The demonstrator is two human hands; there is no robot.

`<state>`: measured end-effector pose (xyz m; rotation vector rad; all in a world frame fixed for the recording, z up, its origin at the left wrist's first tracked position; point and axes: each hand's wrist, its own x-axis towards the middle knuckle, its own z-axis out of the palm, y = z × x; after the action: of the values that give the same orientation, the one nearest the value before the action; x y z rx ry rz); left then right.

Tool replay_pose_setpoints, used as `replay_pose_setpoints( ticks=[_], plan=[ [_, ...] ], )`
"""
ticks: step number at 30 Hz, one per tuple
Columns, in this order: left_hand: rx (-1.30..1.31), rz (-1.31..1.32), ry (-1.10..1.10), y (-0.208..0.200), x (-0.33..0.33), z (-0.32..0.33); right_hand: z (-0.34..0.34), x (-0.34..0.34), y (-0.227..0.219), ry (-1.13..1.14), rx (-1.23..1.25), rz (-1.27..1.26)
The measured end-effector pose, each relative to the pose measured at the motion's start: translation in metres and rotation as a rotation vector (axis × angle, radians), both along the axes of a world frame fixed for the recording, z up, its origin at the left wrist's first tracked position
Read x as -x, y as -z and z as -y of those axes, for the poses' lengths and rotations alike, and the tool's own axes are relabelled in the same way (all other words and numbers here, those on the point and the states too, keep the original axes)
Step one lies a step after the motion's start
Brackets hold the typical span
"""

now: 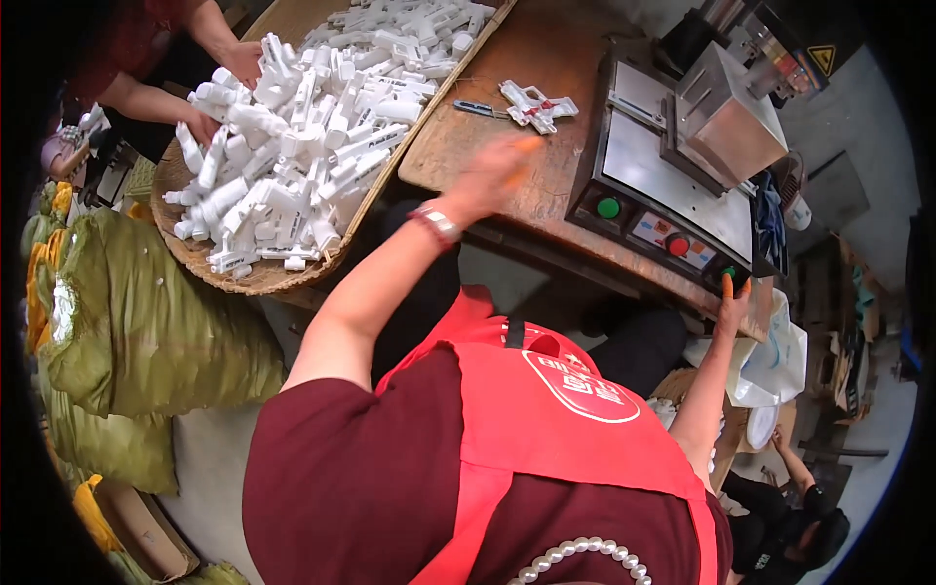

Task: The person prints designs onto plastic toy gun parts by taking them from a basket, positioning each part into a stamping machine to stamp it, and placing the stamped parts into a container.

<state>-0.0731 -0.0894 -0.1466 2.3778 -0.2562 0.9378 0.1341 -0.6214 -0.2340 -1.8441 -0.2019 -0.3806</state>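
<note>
the left arm bends at the elbow and reaches up and forward, its left hand [485, 182] just above the wooden table [458, 146], fingers stretched out and orange-tipped. motion blur and the turned-down palm hide whether it grasps anything. just beyond lie a white plastic frame-like piece [538, 105] with red marks and a utility knife [478, 107]. the right arm runs low along the side, its right hand [733, 304] raised with orange-covered fingertips touching the green button [729, 274] at the corner of the benchtop machine [673, 175]; its palm is partly hidden, so its full grip cannot be told. a co-worker's hands reach into the wicker basket [255, 283] of white plastic parts [312, 146], their body cut off by the rim. dark print on the parts is too small to make out; the red apron [575, 439] bears white lettering, the machine a yellow warning triangle [822, 58]
</note>
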Motion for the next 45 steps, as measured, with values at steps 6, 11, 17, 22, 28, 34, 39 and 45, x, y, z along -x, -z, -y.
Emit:
replay_pose_setpoints(
  ticks=[6,11,17,22,28,34,39,45],
  plan=[
    [-0.237,-0.002,-0.662,0.027,0.145,-0.104,-0.004,0.006,0.000,0.097,0.015,-0.002],
    [0.361,-0.548,-0.657,0.052,0.193,-0.122,-0.007,0.005,-0.001,0.067,0.043,0.038],
    [0.200,-0.458,-0.717,0.049,0.183,-0.118,-0.004,0.004,0.001,0.214,0.232,0.055],
    [-0.064,-0.078,-0.716,0.015,0.149,-0.087,-0.043,0.033,-0.039,0.366,0.473,0.395],
    [-0.202,0.209,-0.333,-0.007,0.017,-0.043,-0.134,0.020,-0.096,0.126,0.350,0.432],
    [-0.242,0.071,-0.220,0.012,-0.061,0.042,-0.181,-0.071,-0.083,0.153,0.483,0.425],
    [-0.082,-0.020,0.053,0.028,-0.063,0.049,-0.140,-0.141,-0.072,-0.163,0.226,0.334],
    [-0.156,-0.026,-0.027,0.047,-0.051,0.000,-0.188,-0.099,-0.103,-0.033,0.292,0.127]
  ],
)
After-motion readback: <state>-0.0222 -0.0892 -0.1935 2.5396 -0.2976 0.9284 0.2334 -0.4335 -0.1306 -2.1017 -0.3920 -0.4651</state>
